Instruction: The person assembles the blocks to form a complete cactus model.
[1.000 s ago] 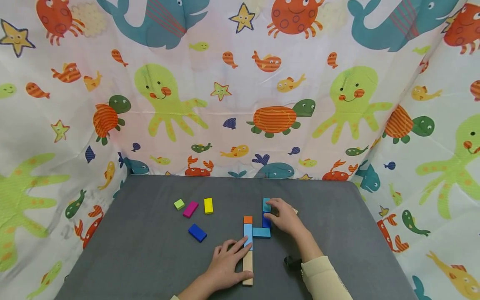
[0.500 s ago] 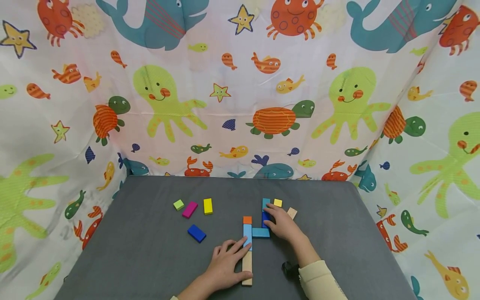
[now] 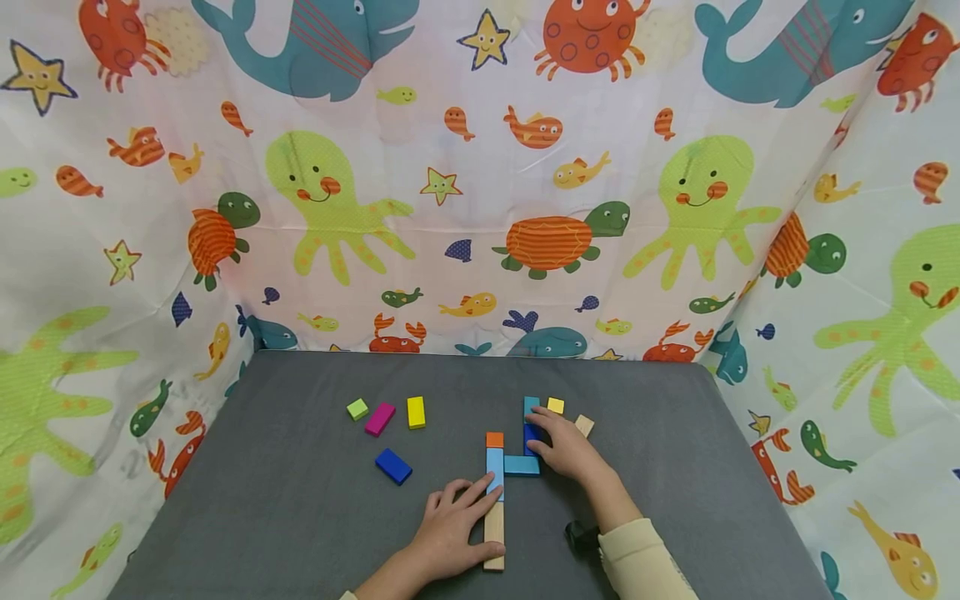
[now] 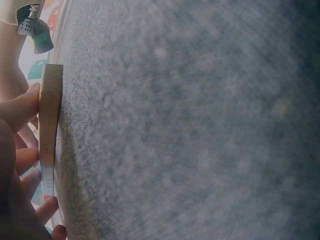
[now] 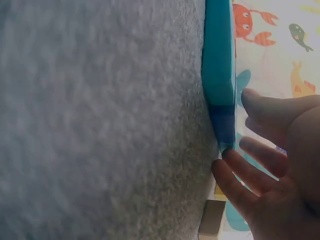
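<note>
In the head view, a column of an orange block (image 3: 495, 439), a light blue block (image 3: 495, 461) and a plain wooden block (image 3: 494, 525) lies end to end. My left hand (image 3: 456, 529) rests along it, fingertips on the light blue block and thumb on the wooden one (image 4: 48, 120). A teal block (image 3: 522, 466) lies crosswise against the column. From its right end a dark blue block (image 3: 531, 439) and another teal block (image 3: 532, 405) run away from me. My right hand (image 3: 567, 446) touches that pair with loosely bent fingertips, seen also beside it in the right wrist view.
Beyond my right hand lie a yellow block (image 3: 555, 406) and a small wooden block (image 3: 584, 426). To the left are scattered green (image 3: 357, 409), magenta (image 3: 380, 419), yellow (image 3: 416, 412) and dark blue (image 3: 393, 467) blocks. A printed curtain (image 3: 465, 308) surrounds the grey table (image 3: 300, 517).
My right hand has drawn slightly toward me along the two-block line, uncovering the yellow block and more of the small wooden block. My left hand stays in place.
</note>
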{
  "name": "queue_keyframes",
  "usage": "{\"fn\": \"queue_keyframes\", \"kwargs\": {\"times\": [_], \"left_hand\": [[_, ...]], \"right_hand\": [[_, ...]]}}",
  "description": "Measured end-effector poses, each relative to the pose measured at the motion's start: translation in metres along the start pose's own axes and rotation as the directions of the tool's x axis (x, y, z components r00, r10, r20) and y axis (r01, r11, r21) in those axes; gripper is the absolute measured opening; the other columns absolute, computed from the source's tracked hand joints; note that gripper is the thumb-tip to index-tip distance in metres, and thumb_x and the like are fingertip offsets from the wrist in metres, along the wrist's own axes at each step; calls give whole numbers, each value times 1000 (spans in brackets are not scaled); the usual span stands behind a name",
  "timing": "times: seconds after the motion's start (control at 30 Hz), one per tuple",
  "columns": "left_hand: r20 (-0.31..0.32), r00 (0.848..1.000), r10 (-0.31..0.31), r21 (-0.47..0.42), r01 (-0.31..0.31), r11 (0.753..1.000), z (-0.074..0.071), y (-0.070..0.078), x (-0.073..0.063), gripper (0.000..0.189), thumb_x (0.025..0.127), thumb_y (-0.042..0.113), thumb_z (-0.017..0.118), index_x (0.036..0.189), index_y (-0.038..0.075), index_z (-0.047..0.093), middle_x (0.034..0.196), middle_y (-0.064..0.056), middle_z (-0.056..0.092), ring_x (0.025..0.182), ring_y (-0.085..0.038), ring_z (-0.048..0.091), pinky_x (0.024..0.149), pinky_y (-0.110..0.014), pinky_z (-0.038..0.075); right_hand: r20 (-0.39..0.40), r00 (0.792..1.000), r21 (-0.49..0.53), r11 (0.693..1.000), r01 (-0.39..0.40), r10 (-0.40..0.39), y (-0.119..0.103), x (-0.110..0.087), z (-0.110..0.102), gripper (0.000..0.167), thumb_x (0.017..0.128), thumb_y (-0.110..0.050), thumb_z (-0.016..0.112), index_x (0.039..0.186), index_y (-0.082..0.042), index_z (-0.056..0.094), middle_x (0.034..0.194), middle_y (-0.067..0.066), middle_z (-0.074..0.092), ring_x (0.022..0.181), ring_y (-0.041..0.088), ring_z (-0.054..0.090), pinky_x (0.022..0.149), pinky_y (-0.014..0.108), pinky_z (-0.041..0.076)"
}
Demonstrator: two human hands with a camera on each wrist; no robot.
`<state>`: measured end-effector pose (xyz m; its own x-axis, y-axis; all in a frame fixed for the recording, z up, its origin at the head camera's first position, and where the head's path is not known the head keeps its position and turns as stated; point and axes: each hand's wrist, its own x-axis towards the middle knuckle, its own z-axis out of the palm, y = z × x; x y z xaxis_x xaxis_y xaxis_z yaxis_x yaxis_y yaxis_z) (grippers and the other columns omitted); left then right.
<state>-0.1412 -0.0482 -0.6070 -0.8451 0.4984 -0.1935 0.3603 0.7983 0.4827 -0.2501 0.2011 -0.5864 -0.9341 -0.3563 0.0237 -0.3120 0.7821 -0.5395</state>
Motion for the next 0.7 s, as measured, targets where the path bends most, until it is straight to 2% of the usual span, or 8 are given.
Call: {"fn": "queue_keyframes", "kwargs": {"times": [0.3,0.4,0.53,0.7], "left_hand": [[-15,1000,22,-7,-22,1000,2,-1,3,81,87,77,53,156,40,35,167,16,22,137,-29,33,97,-58,32],[-43,998,35,-1,-35,999,0,0,3,82,87,77,55,157,38,35,167,11,24,135,-30,35,96,-57,34],[-82,996,32,-40,-35,999,-3,-2,3,86,85,75,59,158,41,29,167,7,23,134,-30,38,95,-57,37],[-147,989,-2,-90,-11,996,-10,-10,3,85,86,69,65,158,41,29,166,4,28,132,-31,44,96,-62,41]], "right_hand": [[-14,1000,-36,999,-21,21,2,-2,5,49,98,-22,68,143,-7,57,156,16,44,142,40,44,113,57,37],[-12,1000,-48,999,-22,21,3,-2,7,49,99,-23,67,143,-6,57,156,16,44,142,39,43,113,56,36],[-16,1000,-52,999,-8,8,4,-2,8,49,99,-22,67,143,-5,56,156,17,44,142,39,43,113,56,37],[-10,1000,-47,999,-22,22,3,-3,9,49,99,-23,65,145,-6,55,158,15,41,143,39,41,114,56,36]]}}
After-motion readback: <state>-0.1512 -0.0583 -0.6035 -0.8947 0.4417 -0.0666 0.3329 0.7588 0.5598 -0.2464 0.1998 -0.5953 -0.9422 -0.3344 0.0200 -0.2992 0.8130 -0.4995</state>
